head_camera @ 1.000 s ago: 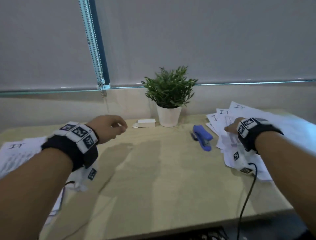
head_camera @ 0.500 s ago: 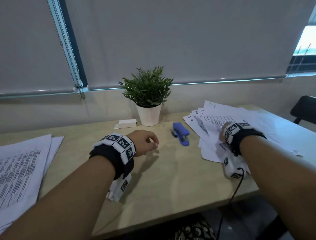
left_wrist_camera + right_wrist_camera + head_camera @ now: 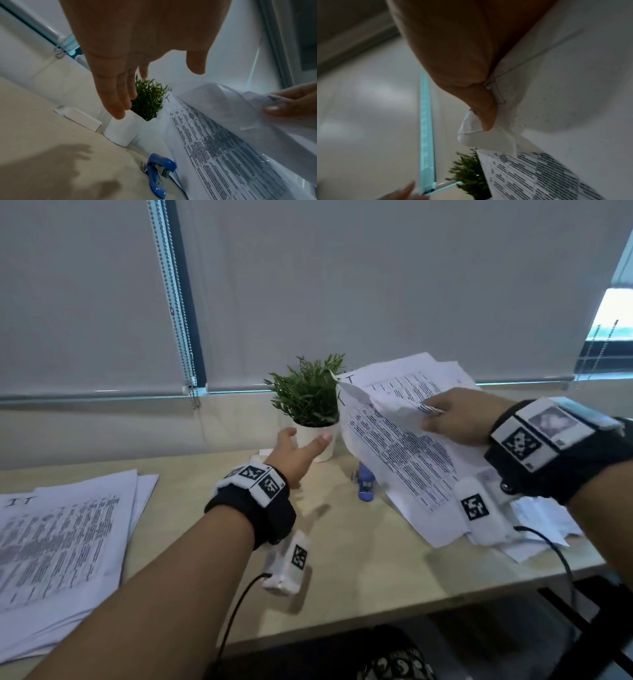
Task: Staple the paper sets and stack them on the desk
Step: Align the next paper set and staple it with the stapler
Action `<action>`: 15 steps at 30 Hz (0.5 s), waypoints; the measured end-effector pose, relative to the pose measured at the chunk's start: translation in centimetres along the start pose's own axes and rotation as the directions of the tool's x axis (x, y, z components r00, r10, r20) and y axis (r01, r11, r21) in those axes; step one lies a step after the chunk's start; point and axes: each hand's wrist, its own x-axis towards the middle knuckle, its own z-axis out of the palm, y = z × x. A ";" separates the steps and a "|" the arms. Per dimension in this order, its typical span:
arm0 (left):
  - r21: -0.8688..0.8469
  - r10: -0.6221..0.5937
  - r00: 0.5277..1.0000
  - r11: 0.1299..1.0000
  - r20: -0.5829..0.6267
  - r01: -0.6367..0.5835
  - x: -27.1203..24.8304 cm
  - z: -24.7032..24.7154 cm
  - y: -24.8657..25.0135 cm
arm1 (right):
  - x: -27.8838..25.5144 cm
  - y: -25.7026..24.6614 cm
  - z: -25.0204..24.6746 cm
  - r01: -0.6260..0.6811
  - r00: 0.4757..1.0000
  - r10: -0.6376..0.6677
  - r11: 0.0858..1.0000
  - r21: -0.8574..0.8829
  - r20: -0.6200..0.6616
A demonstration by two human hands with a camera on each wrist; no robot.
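Note:
My right hand [image 3: 445, 419] pinches a set of printed sheets [image 3: 397, 446] and holds it up off the desk, tilted, in front of the plant; the thumb [image 3: 486, 116] presses the crumpled top edge. Those lifted sheets [image 3: 223, 155] hang just right of my left hand [image 3: 301, 450], which reaches forward with straight fingers [image 3: 113, 94] and holds nothing. A blue stapler [image 3: 365, 484] lies on the desk under the raised sheets, also in the left wrist view as the stapler [image 3: 157, 174]. More loose sheets [image 3: 534, 518] lie at the right. A stack of papers [image 3: 58, 549] lies at the left.
A small green plant in a white pot [image 3: 315, 440] stands at the back middle, close to my left fingertips. A small white box [image 3: 78, 119] lies left of the pot. The wooden desk [image 3: 359, 570] ends near me; roller blinds hang behind.
My right hand has lifted a paper set from the right pile up into the air. My left hand has uncurled and reached forward toward the plant and the sheets.

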 end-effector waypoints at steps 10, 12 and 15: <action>-0.528 0.144 0.988 0.836 -0.046 -0.147 -0.3 1.4 1.2 | -5.8 -2.3 -4.1 0.234 0.967 -0.232 0.972 0.009 -0.107; -0.530 0.120 0.986 0.832 -0.112 -0.161 -0.7 0.6 1.1 | -5.4 -2.8 -3.0 0.247 0.969 -0.247 0.969 0.024 0.005; -0.319 0.043 0.989 0.944 -0.145 -0.088 -1.8 -1.6 -0.7 | -4.1 -4.0 0.4 0.196 0.934 -0.259 0.948 0.251 0.246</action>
